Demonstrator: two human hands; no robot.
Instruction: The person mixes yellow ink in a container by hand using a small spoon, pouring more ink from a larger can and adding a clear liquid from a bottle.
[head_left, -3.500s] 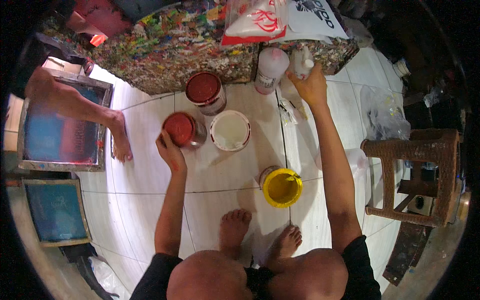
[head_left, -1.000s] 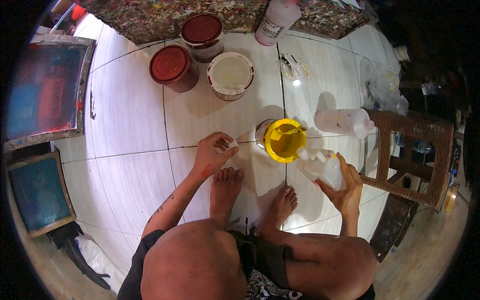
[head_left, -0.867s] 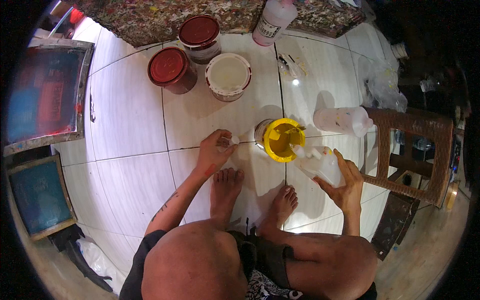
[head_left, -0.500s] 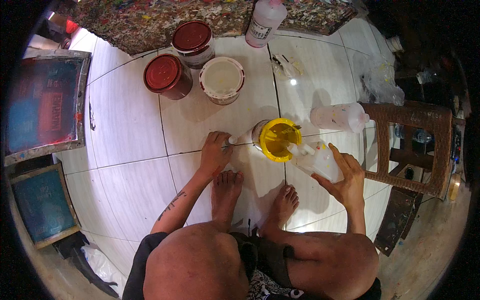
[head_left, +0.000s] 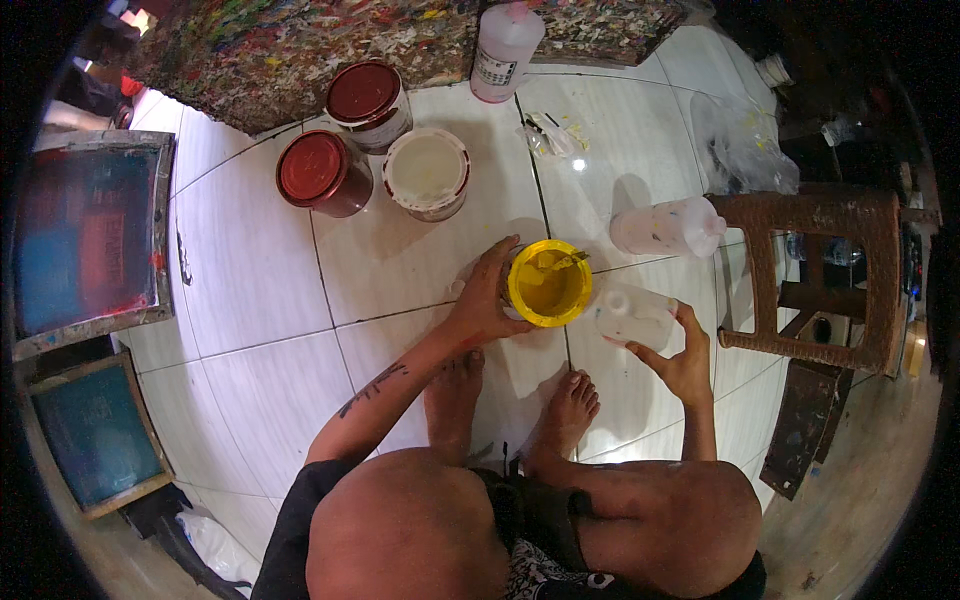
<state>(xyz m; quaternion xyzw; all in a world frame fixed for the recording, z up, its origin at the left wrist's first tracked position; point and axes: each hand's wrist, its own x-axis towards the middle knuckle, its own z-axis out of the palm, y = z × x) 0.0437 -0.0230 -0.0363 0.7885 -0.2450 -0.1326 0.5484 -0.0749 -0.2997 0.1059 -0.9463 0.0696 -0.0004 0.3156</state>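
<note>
In front of my feet stands a paint can (head_left: 584,304) with a yellow-smeared rim, yellow paint inside and a paint-coated stick (head_left: 570,261) leaning at its far edge. My left hand (head_left: 487,303) is wrapped around the can's left side, thumb toward me. Just right of the can, my right hand (head_left: 685,355) grips a translucent white plastic jug (head_left: 640,318) by its right side. The jug is roughly upright, its uncapped neck facing up, apart from the can. Whether the small white cap is still in my left hand is hidden.
Two red-lidded cans (head_left: 322,172) and an open pale tub (head_left: 428,172) stand farther left. A pinkish bottle (head_left: 508,50) is at the back; another bottle (head_left: 665,228) lies near a brown stool (head_left: 880,280). Framed screens (head_left: 95,230) lean at left. A plastic bag (head_left: 745,145) lies back right.
My left hand, which held a small white cap beside the can, has moved right and taken hold of the can. My right hand has tipped the jug back upright, away from the can's rim.
</note>
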